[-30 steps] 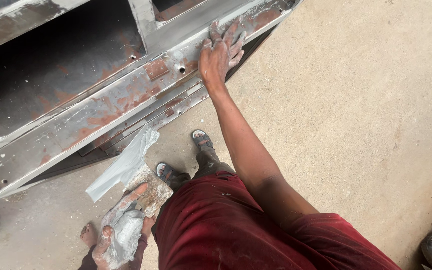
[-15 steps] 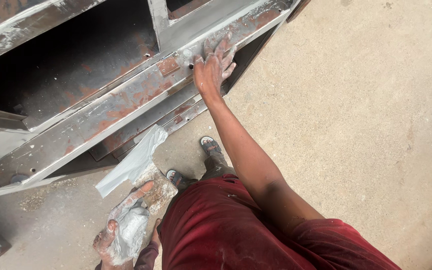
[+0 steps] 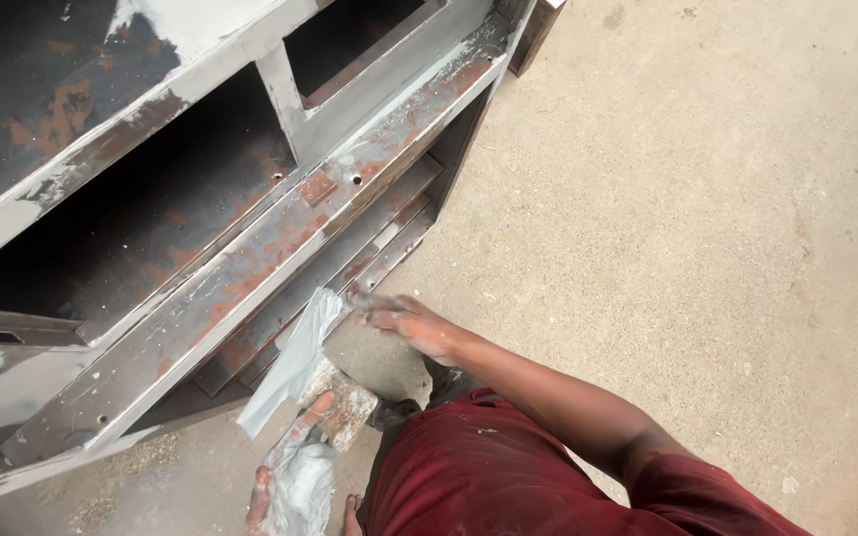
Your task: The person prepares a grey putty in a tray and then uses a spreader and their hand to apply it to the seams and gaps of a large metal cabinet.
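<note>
- Right hand [image 3: 411, 323]: off the upper rail since the earlier frame, now low beside the frame [image 3: 250, 268], fingers spread, blurred.
- Left hand [image 3: 290, 467]: clamped on grey scraper [image 3: 295, 362] and caked rag [image 3: 305, 481].

Rusty metal frame [image 3: 250, 268] blocks the left; concrete floor [image 3: 707, 228] lies open rightward

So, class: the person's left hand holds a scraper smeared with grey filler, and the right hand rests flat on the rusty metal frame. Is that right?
Not quite. The head view shows the right hand in the air, blurred, just off the frame, not resting on it. The left hand does hold the grey-smeared scraper.
</note>
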